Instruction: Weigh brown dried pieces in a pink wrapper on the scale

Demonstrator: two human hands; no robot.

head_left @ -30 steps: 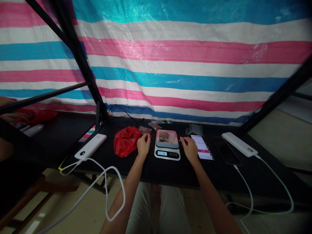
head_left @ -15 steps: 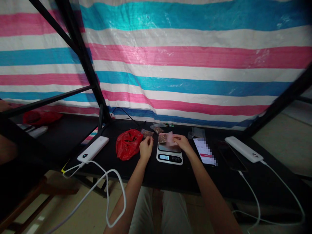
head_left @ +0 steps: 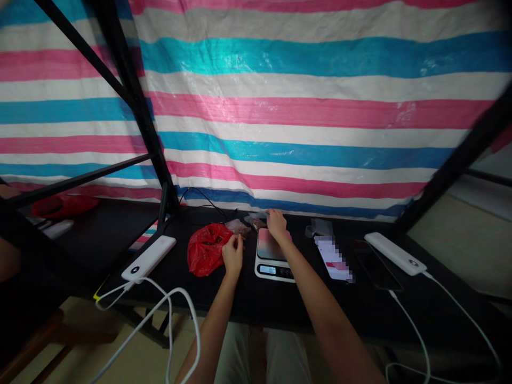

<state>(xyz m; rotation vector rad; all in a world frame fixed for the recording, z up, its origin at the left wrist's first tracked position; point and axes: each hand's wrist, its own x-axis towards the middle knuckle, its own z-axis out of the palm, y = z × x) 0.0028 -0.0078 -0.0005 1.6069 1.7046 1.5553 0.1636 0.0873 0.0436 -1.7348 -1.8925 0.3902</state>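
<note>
Phone screen [head_left: 335, 260] pixelated; scale readout [head_left: 271, 270] too small; R hand [head_left: 277, 224] grip unclear

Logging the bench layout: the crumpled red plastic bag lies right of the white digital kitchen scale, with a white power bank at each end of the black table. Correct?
No. The head view shows the crumpled red plastic bag left of the white digital kitchen scale. The left white power bank and right white power bank do sit at the ends of the black table.
</note>
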